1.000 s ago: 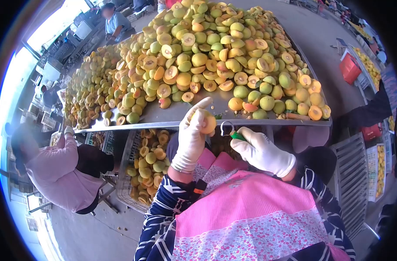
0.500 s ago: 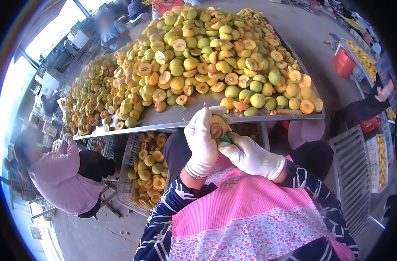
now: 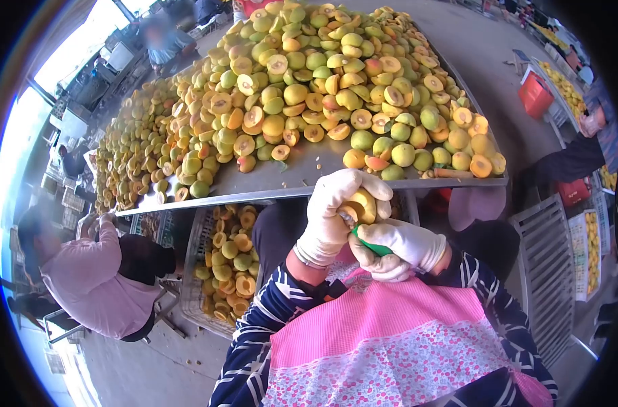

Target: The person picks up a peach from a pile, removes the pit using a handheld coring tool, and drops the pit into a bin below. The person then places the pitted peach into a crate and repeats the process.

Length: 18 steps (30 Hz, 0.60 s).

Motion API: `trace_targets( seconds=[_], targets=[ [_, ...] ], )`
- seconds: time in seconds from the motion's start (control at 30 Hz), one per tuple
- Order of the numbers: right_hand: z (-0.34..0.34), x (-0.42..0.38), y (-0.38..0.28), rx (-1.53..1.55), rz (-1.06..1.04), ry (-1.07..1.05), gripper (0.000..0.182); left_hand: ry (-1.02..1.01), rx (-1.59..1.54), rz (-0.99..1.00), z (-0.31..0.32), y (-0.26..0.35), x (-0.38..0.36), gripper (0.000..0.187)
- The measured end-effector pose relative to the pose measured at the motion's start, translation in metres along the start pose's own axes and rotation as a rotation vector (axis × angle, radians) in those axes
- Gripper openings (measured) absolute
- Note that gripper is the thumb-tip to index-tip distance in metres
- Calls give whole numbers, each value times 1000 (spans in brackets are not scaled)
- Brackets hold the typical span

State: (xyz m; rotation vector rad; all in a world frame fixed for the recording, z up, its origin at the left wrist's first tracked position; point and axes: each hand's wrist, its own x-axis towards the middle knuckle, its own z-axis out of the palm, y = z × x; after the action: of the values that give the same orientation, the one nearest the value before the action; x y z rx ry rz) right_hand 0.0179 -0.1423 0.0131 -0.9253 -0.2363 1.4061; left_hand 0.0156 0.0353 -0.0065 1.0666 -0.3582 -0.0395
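Observation:
My left hand [image 3: 332, 217], in a white glove, is closed around a yellow peach half [image 3: 362, 205] just in front of the table edge. My right hand [image 3: 397, 247], gloved too, grips a small green-handled pitting tool [image 3: 375, 243]. Its metal end [image 3: 348, 218] meets the fruit between the two hands; the exact shape of the tip is hard to make out. Beyond them a large heap of halved peaches [image 3: 295, 95] covers much of the metal table [image 3: 292, 178], many showing brown pits or cut faces.
Below the table, left of my legs, a crate [image 3: 195, 268] holds pitted halves [image 3: 231, 261]. A person in a pale pink top [image 3: 98, 281] sits at the left. On the right are a slatted rack [image 3: 546, 271], a red bin [image 3: 536, 95] and another person's arm [image 3: 592, 122].
Both hands have shifted slightly right. The peach half has turned in my left hand, its pit side now toward the left, and more of the green handle shows in my right hand.

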Motion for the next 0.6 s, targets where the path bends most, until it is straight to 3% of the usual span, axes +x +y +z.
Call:
trace_targets(
  seconds=[0.1, 0.17, 0.27, 0.33, 0.4, 0.43, 0.53, 0.6],
  targets=[
    [-13, 1, 0, 27, -31, -87, 45, 226, 4, -73, -5, 14, -1, 64],
    [-20, 1, -4, -88, -10, -40, 43, 462, 150, 30, -35, 18, -8, 61],
    [-60, 19, 11, -564, 125, 346, 46, 726, 593, 22, -109, 42, -54, 55],
    [-97, 26, 26, -1076, 9, 412, 48, 869, 757, -12, -169, 42, -90, 50],
    [-113, 29, 44, -1252, 31, 581, 49, 1024, 1051, -311, -218, 45, -116, 41],
    [-117, 30, 52, -1290, 53, 616, 49, 988, 1403, -460, -251, 41, -127, 33],
    [-115, 37, 58, -1297, 131, 682, 50, 894, 2008, -264, -259, 50, -110, 34],
    [-118, 39, 61, -1221, 38, 715, 46, 860, 1903, -151, -276, 54, -77, 34]
  ],
)
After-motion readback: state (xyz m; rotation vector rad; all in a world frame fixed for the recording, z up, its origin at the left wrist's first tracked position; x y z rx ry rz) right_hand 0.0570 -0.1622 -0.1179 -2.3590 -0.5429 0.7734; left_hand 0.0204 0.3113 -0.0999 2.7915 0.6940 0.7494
